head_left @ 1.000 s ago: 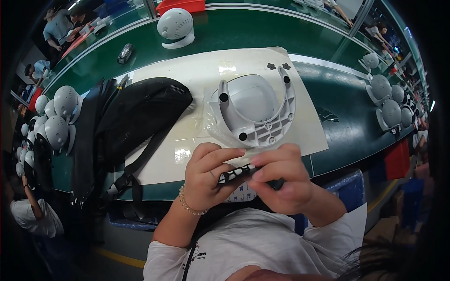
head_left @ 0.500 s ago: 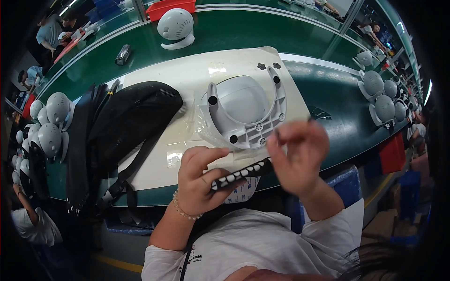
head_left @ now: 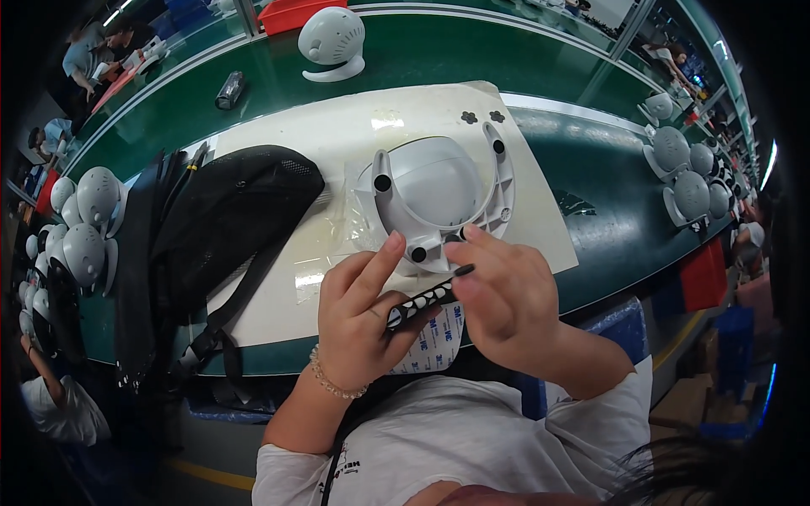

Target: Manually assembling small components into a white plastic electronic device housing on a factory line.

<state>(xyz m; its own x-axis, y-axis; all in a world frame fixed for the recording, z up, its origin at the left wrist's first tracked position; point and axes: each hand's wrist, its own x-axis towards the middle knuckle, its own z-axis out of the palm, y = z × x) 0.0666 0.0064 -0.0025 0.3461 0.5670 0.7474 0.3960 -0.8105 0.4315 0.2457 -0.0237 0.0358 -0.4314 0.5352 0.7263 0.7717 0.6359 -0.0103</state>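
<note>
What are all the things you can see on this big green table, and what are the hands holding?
Fan base: one, grey, middle of the white mat.
White mat: one, on the green table.
Black bag: one, left on the mat.
Finished fan: one, white, far side.
Grey fan parts: several, right edge; more at left.
Red bin: one, far edge.
Sticker strip: one, black pads on white backing, in left hand.
Black pad: one, at right hand fingertips.

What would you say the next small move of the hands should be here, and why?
Probably carry the small black pad pinched in the right hand up to the white fan base and press it on: the left hand holds the pad sheet, and similar black pads already sit on the base.
</note>
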